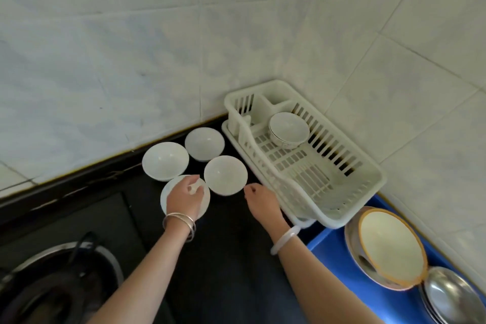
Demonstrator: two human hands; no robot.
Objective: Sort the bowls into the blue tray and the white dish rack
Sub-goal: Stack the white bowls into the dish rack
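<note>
Dark countertop (228, 258) under pale tiles bears four white bowls (225, 175), mouths up. Left hand (184, 197) reaches palm-down and grips the nearest bowl (166, 196) at its rim. Right hand (261, 201) hovers loose-fingered, holding nothing, beside the white dish rack (342, 216). The rack's long axis runs diagonally out from the corner, towards the blue tray (336, 258).

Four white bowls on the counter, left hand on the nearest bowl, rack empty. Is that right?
Wrong on the rack: the head view shows one bowl in it. The rest holds: four white bowls on the counter, left hand on the nearest bowl.
</note>
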